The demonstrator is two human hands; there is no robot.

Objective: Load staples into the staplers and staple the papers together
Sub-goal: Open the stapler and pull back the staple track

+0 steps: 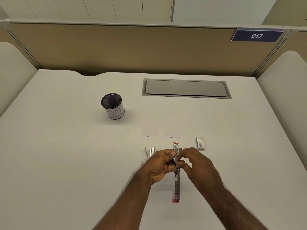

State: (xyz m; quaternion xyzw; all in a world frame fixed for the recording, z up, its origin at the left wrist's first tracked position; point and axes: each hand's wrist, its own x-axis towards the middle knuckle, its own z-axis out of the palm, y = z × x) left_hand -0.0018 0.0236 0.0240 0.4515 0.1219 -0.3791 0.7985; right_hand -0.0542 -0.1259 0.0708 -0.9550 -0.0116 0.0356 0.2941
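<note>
The stapler (176,173), silver metal with pink ends, is swung fully open into one long strip, held above the surface (66,155). The left hand (162,165) grips its middle; the right hand (193,161) pinches it from the other side.

A black mesh pen cup (112,106) with a white paper band stands on the pale desk (58,146), left of centre. A grey cable hatch (185,88), apparently shut, sits near the back edge. The partition carries a blue "017" plate (257,36).
</note>
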